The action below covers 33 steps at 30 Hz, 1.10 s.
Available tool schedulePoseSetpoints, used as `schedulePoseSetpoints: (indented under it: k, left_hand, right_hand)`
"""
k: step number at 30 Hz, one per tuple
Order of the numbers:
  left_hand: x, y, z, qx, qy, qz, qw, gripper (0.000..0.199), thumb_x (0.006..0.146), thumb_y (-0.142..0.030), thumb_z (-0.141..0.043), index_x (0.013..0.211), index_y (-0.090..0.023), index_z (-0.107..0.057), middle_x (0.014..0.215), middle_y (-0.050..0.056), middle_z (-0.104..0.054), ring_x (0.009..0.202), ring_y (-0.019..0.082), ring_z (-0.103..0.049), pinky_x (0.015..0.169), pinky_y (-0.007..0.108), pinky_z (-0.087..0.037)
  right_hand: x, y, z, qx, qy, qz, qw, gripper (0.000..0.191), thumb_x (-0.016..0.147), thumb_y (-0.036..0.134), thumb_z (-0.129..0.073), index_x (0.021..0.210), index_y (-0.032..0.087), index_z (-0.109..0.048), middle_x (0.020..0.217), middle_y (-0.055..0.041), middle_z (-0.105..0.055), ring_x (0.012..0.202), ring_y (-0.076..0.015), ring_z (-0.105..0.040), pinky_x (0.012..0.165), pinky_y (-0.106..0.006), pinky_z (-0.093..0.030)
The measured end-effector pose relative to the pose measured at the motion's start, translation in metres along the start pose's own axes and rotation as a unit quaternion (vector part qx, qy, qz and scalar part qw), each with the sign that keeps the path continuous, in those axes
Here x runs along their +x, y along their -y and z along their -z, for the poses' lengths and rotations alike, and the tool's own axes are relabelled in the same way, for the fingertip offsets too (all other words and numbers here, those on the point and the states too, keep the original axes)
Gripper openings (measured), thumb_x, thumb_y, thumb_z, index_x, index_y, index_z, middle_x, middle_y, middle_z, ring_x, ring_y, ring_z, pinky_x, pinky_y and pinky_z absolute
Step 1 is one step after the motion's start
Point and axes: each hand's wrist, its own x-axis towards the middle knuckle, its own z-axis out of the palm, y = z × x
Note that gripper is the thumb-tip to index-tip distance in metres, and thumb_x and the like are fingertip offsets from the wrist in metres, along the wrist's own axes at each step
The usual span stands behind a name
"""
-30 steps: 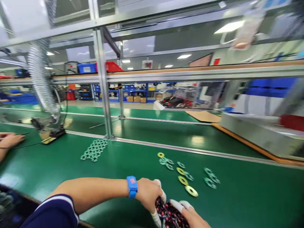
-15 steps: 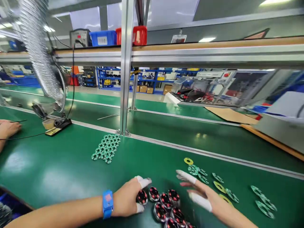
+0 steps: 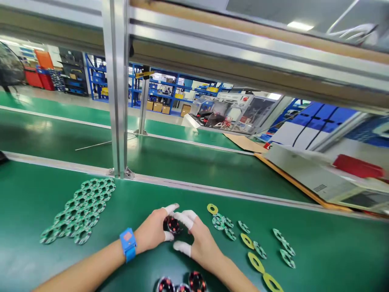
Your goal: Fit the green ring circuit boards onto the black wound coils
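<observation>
My left hand (image 3: 153, 230), with white finger covers and a blue wrist strap (image 3: 129, 244), has its thumb and fingers curled round a round black-and-red coil part (image 3: 172, 224). From the right, my right hand (image 3: 199, 240) reaches to the same part. Its covered fingertips are at the part's upper right edge, while its thumb stands apart below. Whether those fingertips touch it I cannot tell. More round coil parts (image 3: 197, 280) lie at the bottom edge, partly cut off.
Left of my hands lies a patch of joined green ring boards (image 3: 82, 209). Loose green rings (image 3: 218, 222) and yellow rings (image 3: 255, 262) are scattered to the right. A metal post (image 3: 117, 89) rises from the bench's back rail (image 3: 194, 188), under a shelf beam (image 3: 243, 52).
The view has swung right and down. My left hand and its coil part are now away from the group of coil parts. My right hand has come in beside the left.
</observation>
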Motion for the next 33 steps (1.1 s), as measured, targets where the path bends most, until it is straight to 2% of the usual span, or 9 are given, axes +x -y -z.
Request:
schedulePoseSetpoints:
  k: [6, 11, 16, 19, 24, 26, 29, 31, 33]
  left_hand:
    - [0.003, 0.002, -0.003, 0.069, -0.008, -0.004, 0.998, 0.07, 0.062, -0.008, -0.065, 0.128, -0.02, -0.045, 0.116, 0.006, -0.057, 0.102, 0.022, -0.052, 0.093, 0.032, -0.04]
    - [0.0, 0.0, 0.005, 0.108, 0.028, -0.04, 0.993, 0.045, 0.068, -0.01, -0.068, 0.11, -0.021, -0.058, 0.098, 0.004, -0.056, 0.089, 0.019, -0.052, 0.081, 0.029, -0.043]
    - [0.0, 0.0, 0.011, 0.141, 0.034, -0.039, 0.989, 0.023, 0.07, -0.017, -0.07, 0.091, -0.02, -0.062, 0.086, 0.001, -0.057, 0.081, 0.017, -0.051, 0.071, 0.026, -0.04]
    - [0.001, -0.004, 0.01, 0.166, 0.011, -0.017, 0.986, 0.019, 0.069, -0.015, -0.07, 0.085, -0.018, -0.06, 0.084, 0.001, -0.057, 0.08, 0.018, -0.051, 0.07, 0.026, -0.039]
    - [0.002, -0.009, 0.01, 0.17, -0.004, 0.011, 0.985, 0.019, 0.066, -0.008, -0.066, 0.081, -0.017, -0.058, 0.082, 0.001, -0.057, 0.076, 0.016, -0.051, 0.068, 0.025, -0.039]
    - [0.002, -0.009, 0.01, 0.166, -0.002, 0.019, 0.986, 0.018, 0.066, -0.007, -0.065, 0.08, -0.017, -0.058, 0.083, 0.001, -0.057, 0.077, 0.017, -0.052, 0.069, 0.026, -0.039]
    - [0.003, -0.008, 0.011, 0.147, 0.003, 0.03, 0.989, 0.021, 0.066, -0.012, -0.07, 0.083, -0.017, -0.058, 0.084, 0.001, -0.057, 0.077, 0.017, -0.052, 0.069, 0.026, -0.039]
    - [0.003, -0.008, 0.011, 0.135, 0.005, 0.033, 0.99, 0.025, 0.065, -0.015, -0.072, 0.085, -0.017, -0.058, 0.085, 0.001, -0.057, 0.078, 0.017, -0.052, 0.07, 0.027, -0.04]
    - [0.003, -0.008, 0.011, 0.128, 0.006, 0.036, 0.991, 0.027, 0.064, -0.015, -0.073, 0.086, -0.017, -0.058, 0.086, 0.001, -0.057, 0.079, 0.017, -0.052, 0.07, 0.027, -0.04]
  right_hand:
    - [0.006, 0.01, -0.004, -0.119, -0.088, 0.099, 0.984, 0.045, 0.079, 0.037, -0.064, 0.12, 0.021, -0.053, 0.093, -0.0089, -0.063, 0.075, -0.0229, -0.055, 0.061, -0.034, -0.049]
    - [0.002, 0.021, -0.005, -0.125, -0.111, 0.138, 0.976, 0.02, 0.086, 0.023, -0.056, 0.106, 0.019, -0.061, 0.082, -0.006, -0.066, 0.07, -0.0195, -0.055, 0.057, -0.029, -0.048]
    - [-0.003, 0.021, 0.003, -0.146, -0.128, 0.199, 0.961, 0.023, 0.089, 0.009, -0.041, 0.09, 0.013, -0.064, 0.077, -0.0094, -0.065, 0.077, -0.0207, -0.057, 0.06, -0.029, -0.048]
    - [-0.003, 0.024, 0.008, -0.182, -0.084, 0.238, 0.95, 0.032, 0.092, 0.009, -0.033, 0.08, 0.012, -0.063, 0.069, -0.0089, -0.062, 0.07, -0.0198, -0.056, 0.056, -0.029, -0.046]
    - [-0.001, 0.032, 0.007, -0.216, 0.086, 0.239, 0.943, 0.026, 0.092, 0.016, -0.041, 0.075, 0.016, -0.061, 0.065, -0.0047, -0.062, 0.063, -0.0173, -0.055, 0.048, -0.025, -0.042]
    - [0.001, 0.027, 0.013, -0.153, 0.102, 0.215, 0.959, 0.022, 0.092, 0.026, -0.043, 0.089, 0.018, -0.063, 0.072, -0.0045, -0.066, 0.065, -0.0167, -0.059, 0.052, -0.024, -0.046]
    - [0.005, 0.002, 0.037, -0.084, -0.005, 0.063, 0.994, 0.034, 0.091, 0.037, -0.037, 0.104, 0.019, -0.064, 0.076, -0.0045, -0.07, 0.068, -0.0165, -0.064, 0.063, -0.025, -0.051]
    - [0.008, -0.022, 0.058, -0.183, -0.104, -0.148, 0.966, 0.033, 0.089, 0.034, -0.041, 0.1, 0.016, -0.067, 0.081, -0.0086, -0.07, 0.071, -0.021, -0.066, 0.064, -0.03, -0.051]
    - [0.01, -0.045, 0.075, -0.298, -0.064, -0.257, 0.917, 0.031, 0.082, 0.036, -0.052, 0.095, 0.013, -0.069, 0.088, -0.0153, -0.069, 0.084, -0.0304, -0.064, 0.068, -0.038, -0.05]
